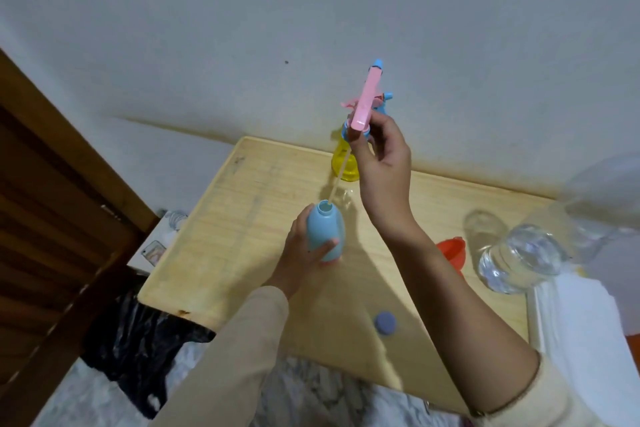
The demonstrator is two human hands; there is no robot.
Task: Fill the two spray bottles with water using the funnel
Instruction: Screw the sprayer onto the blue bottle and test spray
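Observation:
My left hand (pixel 300 255) grips the light-blue spray bottle (pixel 325 230), which stands upright with its neck uncovered on the wooden table (pixel 221 239). My right hand (pixel 382 163) holds the pink spray head (pixel 367 99) raised above it. The head's thin dip tube (pixel 338 180) slants down, its tip at the bottle's mouth. Behind my right hand stands the yellow spray bottle (pixel 341 163) with its blue-and-pink head on. The orange funnel (pixel 452 251) lies on the table at the right, partly hidden by my right forearm.
A clear water jar (pixel 519 256) sits right of the funnel, with another clear glass (pixel 483 224) behind it. A blue-grey cap (pixel 385 322) lies near the table's front edge. White paper (pixel 581 315) at far right, black bag (pixel 145 340) and wooden furniture (pixel 52 218) at left.

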